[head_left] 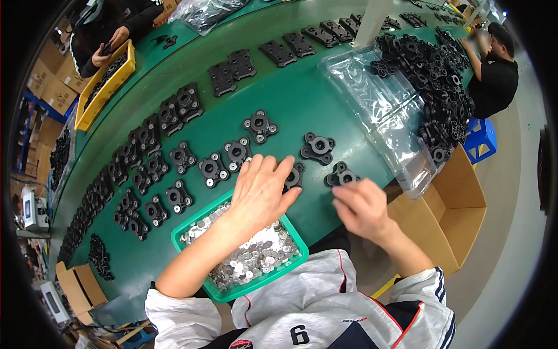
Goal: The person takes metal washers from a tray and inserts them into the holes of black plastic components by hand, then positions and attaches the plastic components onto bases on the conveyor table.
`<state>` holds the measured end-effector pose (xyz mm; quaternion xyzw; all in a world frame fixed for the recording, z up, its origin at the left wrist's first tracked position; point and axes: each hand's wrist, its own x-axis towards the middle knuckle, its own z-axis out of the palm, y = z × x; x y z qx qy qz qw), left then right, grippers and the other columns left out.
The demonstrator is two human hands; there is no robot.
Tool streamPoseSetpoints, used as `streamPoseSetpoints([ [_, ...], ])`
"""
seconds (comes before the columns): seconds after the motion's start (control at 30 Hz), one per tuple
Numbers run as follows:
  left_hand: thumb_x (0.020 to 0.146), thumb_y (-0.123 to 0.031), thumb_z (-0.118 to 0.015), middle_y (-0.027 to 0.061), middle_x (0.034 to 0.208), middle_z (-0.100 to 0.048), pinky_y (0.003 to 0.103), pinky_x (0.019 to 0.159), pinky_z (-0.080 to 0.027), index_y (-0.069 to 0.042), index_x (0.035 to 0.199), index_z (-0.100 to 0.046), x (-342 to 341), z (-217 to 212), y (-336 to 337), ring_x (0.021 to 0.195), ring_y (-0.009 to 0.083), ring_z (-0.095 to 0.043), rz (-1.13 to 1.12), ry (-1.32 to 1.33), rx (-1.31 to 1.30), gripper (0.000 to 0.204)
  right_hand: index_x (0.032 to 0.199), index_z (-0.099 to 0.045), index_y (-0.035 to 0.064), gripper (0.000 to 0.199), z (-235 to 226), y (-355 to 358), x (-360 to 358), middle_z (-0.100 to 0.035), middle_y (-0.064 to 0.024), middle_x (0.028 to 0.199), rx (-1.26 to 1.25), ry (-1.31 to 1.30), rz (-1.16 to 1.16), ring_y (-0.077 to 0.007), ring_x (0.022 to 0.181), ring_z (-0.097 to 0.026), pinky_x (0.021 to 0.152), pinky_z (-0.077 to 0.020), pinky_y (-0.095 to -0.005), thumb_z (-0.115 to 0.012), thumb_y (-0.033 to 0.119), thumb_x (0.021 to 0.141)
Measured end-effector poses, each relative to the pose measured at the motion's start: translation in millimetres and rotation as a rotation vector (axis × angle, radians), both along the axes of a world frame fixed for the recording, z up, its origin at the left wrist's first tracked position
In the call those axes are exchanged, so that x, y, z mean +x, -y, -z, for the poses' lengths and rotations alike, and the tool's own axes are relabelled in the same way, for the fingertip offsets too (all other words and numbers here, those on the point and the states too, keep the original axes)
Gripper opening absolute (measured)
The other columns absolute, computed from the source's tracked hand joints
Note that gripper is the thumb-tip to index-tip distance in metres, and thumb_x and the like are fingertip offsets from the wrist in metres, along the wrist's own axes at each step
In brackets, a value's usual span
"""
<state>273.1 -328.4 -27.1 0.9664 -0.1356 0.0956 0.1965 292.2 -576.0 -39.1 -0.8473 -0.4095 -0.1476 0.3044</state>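
Note:
My left hand (pixel 261 183) bends over a black four-lobed plastic part (pixel 295 175), its thumb and index finger on either side of that part. Beyond the fingertips, most of the part's left side is hidden. My right hand (pixel 365 212) is closed, fingers curled together, just below another black lobed part (pixel 343 174); what it pinches, if anything, is hidden. Under my left forearm sits a green tray (pixel 303 253) heaped with small silver washers (pixel 256 259). A bare lobed part (pixel 318 148) lies farther off. To the left, similar parts (pixel 260 126) carry silver discs on their lobes.
Rows of black parts (pixel 189 102) line the green table (pixel 273 81). At right, a large pile of black parts (pixel 447 87) rests by clear plastic bags (pixel 381 107), above an open cardboard box (pixel 444 215). A yellow bin (pixel 87 116) stands far left near a co-worker's hands; another person sits far right.

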Motion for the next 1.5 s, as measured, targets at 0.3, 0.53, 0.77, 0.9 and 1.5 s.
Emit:
streamPoseSetpoints([
  [0.3, 0.083, -0.035, -0.076, 0.014, 0.083, -0.063, 0.041, 0.088, -0.042, -0.001, 0.097, -0.058, -0.5, 2.2, 17.8, 0.083, 0.0296, -0.053, -0.188, -0.116, 0.027, 0.041, 0.116, -0.064, 0.006, 0.036, -15.2, -46.6, 75.7, -0.058, -0.0093, 0.093, -0.214, -0.17, 0.089, -0.028, 0.084, -0.059, 0.073, -0.0511, -0.0365, -0.073, 0.011, 0.082],
  [0.53, 0.083, -0.036, -0.076, 0.0144, 0.087, -0.064, 0.042, 0.092, -0.039, 0.002, 0.105, -0.061, -0.3, 3.4, 17.1, 0.084, 0.0298, -0.053, -0.176, -0.065, 0.045, 0.047, 0.115, -0.065, 0.0068, 0.038, -19.9, -60.3, 63.0, -0.056, -0.0094, 0.093, -0.295, -0.274, 0.245, -0.0289, 0.088, -0.059, 0.078, -0.0505, -0.0374, -0.077, 0.021, 0.082],
  [0.77, 0.083, -0.028, -0.077, 0.0095, 0.09, -0.065, 0.042, 0.095, -0.04, 0.0, 0.116, -0.065, -24.8, -20.6, -16.3, 0.084, 0.0268, -0.054, -0.133, 0.141, -0.028, 0.045, 0.113, -0.066, 0.0054, 0.038, -38.9, -0.1, 28.6, -0.057, -0.0085, 0.095, -0.2, -0.296, 0.168, -0.0273, 0.086, -0.058, 0.081, -0.0494, -0.0373, -0.078, 0.023, 0.082],
  [0.9, 0.083, -0.022, -0.077, 0.0079, 0.087, -0.064, 0.041, 0.093, -0.042, -0.003, 0.113, -0.067, -44.4, -26.8, -30.6, 0.086, 0.0252, -0.055, -0.134, 0.07, -0.106, 0.036, 0.111, -0.067, 0.0046, 0.034, -36.5, 1.2, 24.7, -0.058, -0.0084, 0.097, -0.125, -0.389, 0.228, -0.0269, 0.087, -0.058, 0.08, -0.0493, -0.0373, -0.077, 0.02, 0.082],
  [1.5, 0.082, -0.006, -0.07, 0.0082, 0.096, -0.061, 0.038, 0.085, -0.045, -0.004, 0.109, -0.067, -107.9, -21.6, -46.0, 0.089, 0.0267, -0.054, -0.253, -0.099, -0.191, 0.027, 0.107, -0.067, 0.0052, 0.034, -23.9, -28.4, 0.2, -0.06, -0.0076, 0.101, -0.222, -0.243, 0.328, -0.0267, 0.09, -0.057, 0.083, -0.0466, -0.0388, -0.079, 0.012, 0.076],
])
